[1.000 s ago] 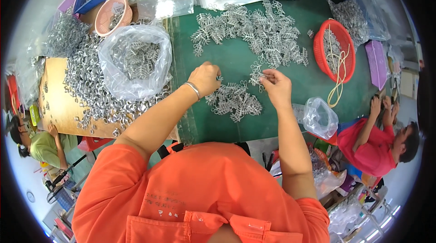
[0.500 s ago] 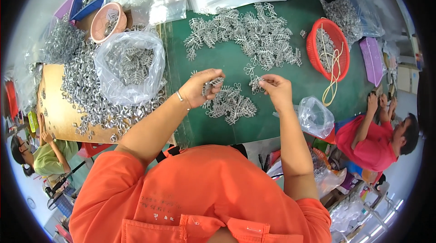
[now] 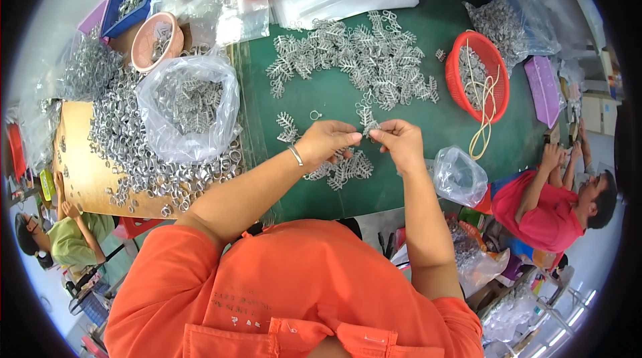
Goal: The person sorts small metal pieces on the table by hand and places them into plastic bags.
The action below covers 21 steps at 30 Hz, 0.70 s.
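My left hand (image 3: 328, 143) and my right hand (image 3: 402, 143) meet over the green tabletop, thumbs and fingertips closed at a small silver fishbone-shaped metal piece (image 3: 367, 117). The piece points away from me, its ringed end toward the far pile; the fingers partly cover its near end. More silver metal shows under the left fingers, but whether it is held or lies on the pile below is unclear. That small pile of fishbone pieces (image 3: 342, 174) is just below the hands. Left of them lie a loose fishbone piece (image 3: 287, 128) and a single metal ring (image 3: 315, 115).
A large heap of fishbone pieces (image 3: 384, 64) spreads beyond my hands. To the right are a red basket (image 3: 453, 82) with cord and a clear plastic bag (image 3: 461, 174). Leftward, a filled plastic bag (image 3: 148, 87) stands among many loose rings (image 3: 117, 134). People sit at both sides.
My hands have come together; the left moved right and turned over, and the right moved slightly left. A fishbone piece is now between both hands. A loose piece and a ring are uncovered at left.
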Available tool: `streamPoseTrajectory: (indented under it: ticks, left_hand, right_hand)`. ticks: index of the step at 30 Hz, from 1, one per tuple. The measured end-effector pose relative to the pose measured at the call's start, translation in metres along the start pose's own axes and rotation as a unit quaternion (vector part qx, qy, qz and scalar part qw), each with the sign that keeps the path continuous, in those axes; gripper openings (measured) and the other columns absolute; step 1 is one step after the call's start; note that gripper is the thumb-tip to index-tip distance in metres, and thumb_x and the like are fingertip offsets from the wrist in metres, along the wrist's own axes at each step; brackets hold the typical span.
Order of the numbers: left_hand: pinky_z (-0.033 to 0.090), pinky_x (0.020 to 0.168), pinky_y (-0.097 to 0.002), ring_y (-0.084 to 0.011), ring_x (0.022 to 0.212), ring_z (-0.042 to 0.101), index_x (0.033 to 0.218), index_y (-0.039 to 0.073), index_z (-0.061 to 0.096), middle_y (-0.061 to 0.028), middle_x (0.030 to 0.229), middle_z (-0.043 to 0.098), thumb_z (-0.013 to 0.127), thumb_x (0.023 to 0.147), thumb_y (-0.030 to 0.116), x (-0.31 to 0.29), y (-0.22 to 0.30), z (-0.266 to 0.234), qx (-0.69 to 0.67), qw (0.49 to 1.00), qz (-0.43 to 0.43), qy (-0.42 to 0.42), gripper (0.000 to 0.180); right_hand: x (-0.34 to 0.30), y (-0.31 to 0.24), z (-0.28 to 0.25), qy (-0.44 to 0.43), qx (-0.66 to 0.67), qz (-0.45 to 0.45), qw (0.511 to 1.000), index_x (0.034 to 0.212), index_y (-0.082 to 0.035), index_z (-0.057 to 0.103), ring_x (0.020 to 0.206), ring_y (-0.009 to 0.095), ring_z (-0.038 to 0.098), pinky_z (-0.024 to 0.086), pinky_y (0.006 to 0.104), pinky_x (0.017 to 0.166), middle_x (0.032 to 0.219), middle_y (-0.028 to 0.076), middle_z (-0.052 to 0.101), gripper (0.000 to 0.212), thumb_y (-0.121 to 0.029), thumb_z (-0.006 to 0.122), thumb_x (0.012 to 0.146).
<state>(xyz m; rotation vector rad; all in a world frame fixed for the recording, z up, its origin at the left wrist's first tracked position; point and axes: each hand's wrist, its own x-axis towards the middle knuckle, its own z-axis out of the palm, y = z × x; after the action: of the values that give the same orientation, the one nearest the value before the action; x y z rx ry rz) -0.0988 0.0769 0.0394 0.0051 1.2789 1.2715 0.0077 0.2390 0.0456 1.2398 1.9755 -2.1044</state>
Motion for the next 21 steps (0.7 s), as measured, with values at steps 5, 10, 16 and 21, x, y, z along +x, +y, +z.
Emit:
streamPoseTrajectory:
  ticks: [5,10,16,21]
  left_hand:
    - [0.039,0.046,-0.0193,-0.0092,0.066,0.057,0.106,0.001,0.056,-0.0043,0.086,0.064,0.064,0.084,0.021,-0.002,0.000,0.006,0.061,0.997,0.049,-0.001,0.031]
    - [0.036,0.044,-0.0191,-0.0088,0.063,0.057,0.097,0.005,0.058,-0.0019,0.075,0.060,0.062,0.084,0.016,-0.010,-0.006,-0.014,-0.056,0.996,0.056,0.037,0.018]
    - [0.043,0.050,-0.0247,-0.0166,0.078,0.060,0.092,0.008,0.056,-0.0072,0.087,0.059,0.052,0.081,0.010,-0.022,0.000,-0.042,-0.209,0.975,0.077,-0.022,0.012]
    - [0.042,0.051,-0.0257,-0.0196,0.078,0.059,0.088,0.008,0.057,-0.0081,0.092,0.060,0.058,0.079,0.015,-0.026,-0.004,-0.066,-0.227,0.969,0.081,-0.046,0.011]
  right_hand:
    - [-0.010,0.011,0.006,-0.062,0.020,-0.028,0.997,0.087,0.003,0.062,0.064,0.010,0.060,0.048,0.0215,0.052,0.076,0.007,0.065,0.015,-0.001,0.071,0.075]
    - [0.004,0.026,0.001,-0.023,-0.116,-0.108,0.987,0.083,0.000,0.064,0.062,0.018,0.061,0.049,0.0283,0.056,0.076,0.010,0.065,0.014,-0.011,0.070,0.077]
    - [0.033,0.039,0.021,0.136,-0.370,-0.271,0.878,0.090,-0.004,0.058,0.067,0.023,0.058,0.048,0.0335,0.061,0.078,0.008,0.059,0.029,-0.014,0.075,0.069]
    - [0.018,0.035,0.002,0.021,0.063,-0.063,0.996,0.086,-0.001,0.057,0.062,0.009,0.055,0.046,0.0256,0.057,0.071,0.004,0.060,0.021,-0.005,0.071,0.072]
